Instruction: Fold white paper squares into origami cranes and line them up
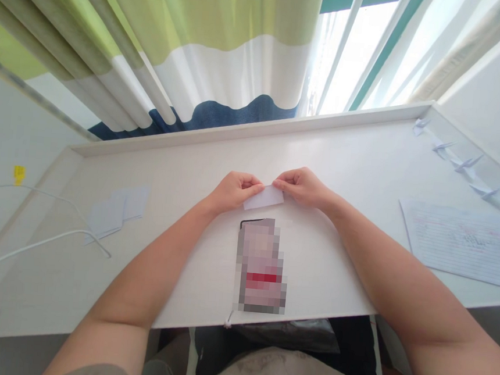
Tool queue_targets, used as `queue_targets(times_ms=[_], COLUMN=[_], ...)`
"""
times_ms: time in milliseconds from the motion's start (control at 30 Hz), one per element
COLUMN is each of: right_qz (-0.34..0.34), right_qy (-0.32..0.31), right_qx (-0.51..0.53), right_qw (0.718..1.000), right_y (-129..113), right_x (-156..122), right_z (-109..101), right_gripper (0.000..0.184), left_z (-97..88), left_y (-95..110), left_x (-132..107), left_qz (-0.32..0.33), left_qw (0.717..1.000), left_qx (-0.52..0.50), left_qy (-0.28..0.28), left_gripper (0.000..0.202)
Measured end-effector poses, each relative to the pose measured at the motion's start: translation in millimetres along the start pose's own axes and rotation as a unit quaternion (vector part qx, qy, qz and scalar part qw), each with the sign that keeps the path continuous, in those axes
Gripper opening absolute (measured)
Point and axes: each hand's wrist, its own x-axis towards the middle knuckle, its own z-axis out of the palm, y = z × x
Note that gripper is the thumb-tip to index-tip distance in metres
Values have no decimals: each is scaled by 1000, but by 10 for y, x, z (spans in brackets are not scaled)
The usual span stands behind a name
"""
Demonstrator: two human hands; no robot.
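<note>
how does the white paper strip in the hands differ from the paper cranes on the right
The white paper strip is a flat rectangle; the paper cranes are pointed, folded shapes. The strip sits between the left hand and right hand; the cranes lie untouched in a row at the white desk's right edge. Both are pale paper.

You are holding a paper strip [264,198] between your left hand [232,190] and right hand [302,186], above a desk [348,161]. A phone [261,267] is lying just nearer you. Paper squares [116,211] are lying to your left, beside a cable [39,239]. A lined sheet [459,244] is lying to your right, beyond it paper cranes [466,162] are lining the far right edge, and a curtain [179,47] is hanging behind the desk.
</note>
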Motion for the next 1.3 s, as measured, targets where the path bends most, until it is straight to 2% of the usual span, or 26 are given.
queue_targets(times_ms=[167, 333, 567, 733, 1033, 1200, 1300], right_qz=[-14, -7, -12, 4, -57, -50, -40], right_qy=[24, 9, 60, 25, 35, 42, 59], right_qx=[-2, 23, 8, 45, 6, 12, 70], right_qw=[1000, 1000, 998, 999, 998, 998, 995], right_y=[-11, 3, 13, -19, -32, 0, 4], right_x=[6, 6, 10, 3, 13, 23, 11], right_z=[35, 69, 47, 49, 93, 80, 52], right_gripper=[42, 44, 39, 41, 35, 38, 34], left_z=[-20, -28, -83, -63, 5, -1, -17], left_y=[-46, -85, -113, -122, -90, -130, -159], left_x=[19, 38, 41, 37, 20, 54, 86], left_qz=[-18, -13, -15, 1, 33, 21, 3], left_qw=[1000, 1000, 1000, 1000, 999, 1000, 998], left_qx=[-10, -26, 10, 15, 12, -3, -58], left_qy=[9, -6, -15, -24, -6, 11, 35], left_gripper=[40, 46, 46, 43, 41, 44, 47])
